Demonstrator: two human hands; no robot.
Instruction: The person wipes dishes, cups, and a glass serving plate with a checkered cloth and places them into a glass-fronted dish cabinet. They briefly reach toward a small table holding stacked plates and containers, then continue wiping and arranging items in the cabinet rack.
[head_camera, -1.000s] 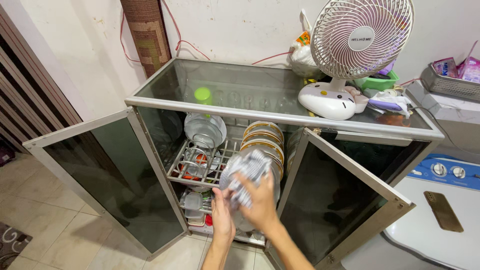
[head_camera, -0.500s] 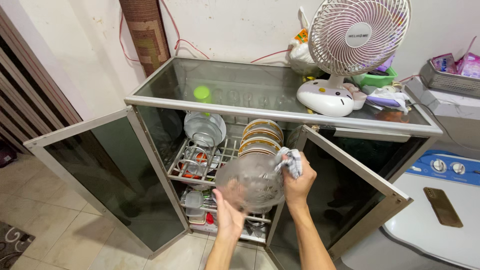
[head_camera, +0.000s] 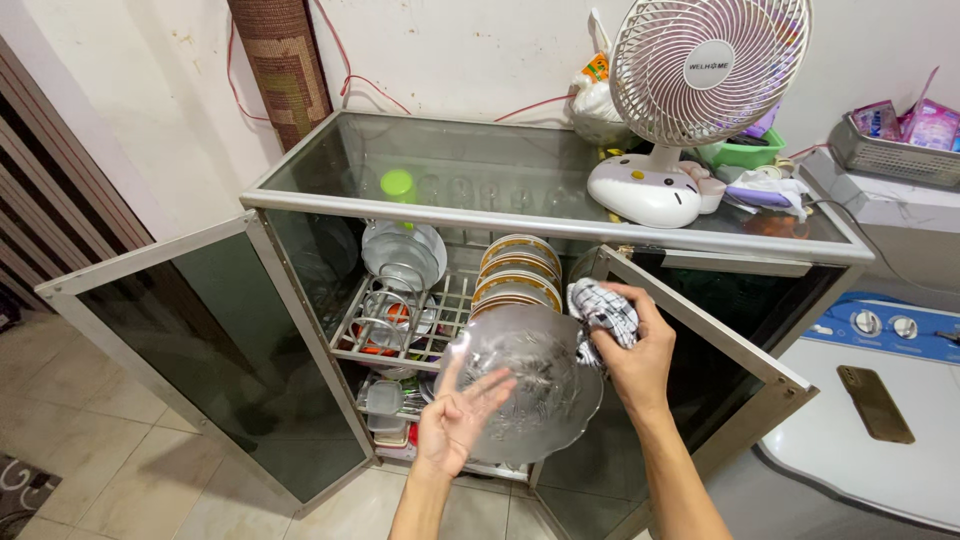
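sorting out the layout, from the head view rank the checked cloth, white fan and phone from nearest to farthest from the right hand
1. Checked cloth: gripped in the right hand.
2. White fan: up on the cabinet top, behind the hand.
3. Phone: far right, on the white appliance.

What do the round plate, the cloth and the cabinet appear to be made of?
Plate: clear patterned glass, likely; the left hand shows through it. Cloth in the right hand: woven checked fabric, bunched. Cabinet: dull grey metal frame, probably aluminium, with dark tinted glass panels.

Two bare, sleeveless forearms
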